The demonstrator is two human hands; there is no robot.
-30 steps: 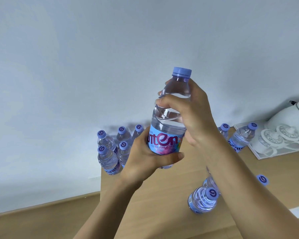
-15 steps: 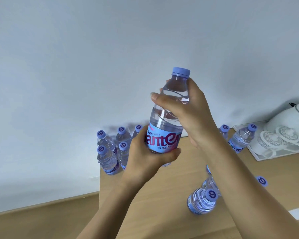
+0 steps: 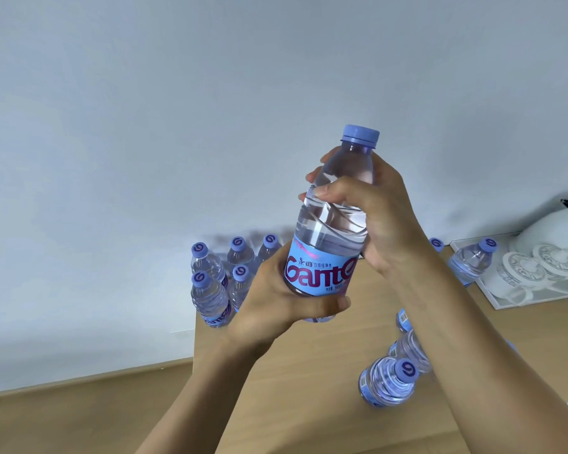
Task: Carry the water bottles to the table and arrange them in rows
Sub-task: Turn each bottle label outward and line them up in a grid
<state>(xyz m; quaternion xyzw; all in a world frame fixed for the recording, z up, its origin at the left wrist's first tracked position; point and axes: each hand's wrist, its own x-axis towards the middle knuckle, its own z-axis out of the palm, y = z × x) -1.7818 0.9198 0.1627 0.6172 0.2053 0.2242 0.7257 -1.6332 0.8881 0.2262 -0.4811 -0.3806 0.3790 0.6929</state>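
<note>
I see both hands up in front of the cam, clamped on one water bottle held upright in the air above the worktop. Left hand wraps the lower part, fingers curled round the blue label w/ thumb across the front near the base. Right hand grips the clear shoulder just under the purple cap, thumb across the front, fingertips showing round the far side. Cap is on.

On the worktop, back left corner: a cluster of bottles standing upright, close together, approx two short rows against the wall. Near right, partly hidden by the right forearm: a few more bottles standing in a line running away from me; can't count them for sure. Far right: another bottle just beside a white tray carrying white cups and a white teapot. One more cap peeks out behind the right wrist.
</note>
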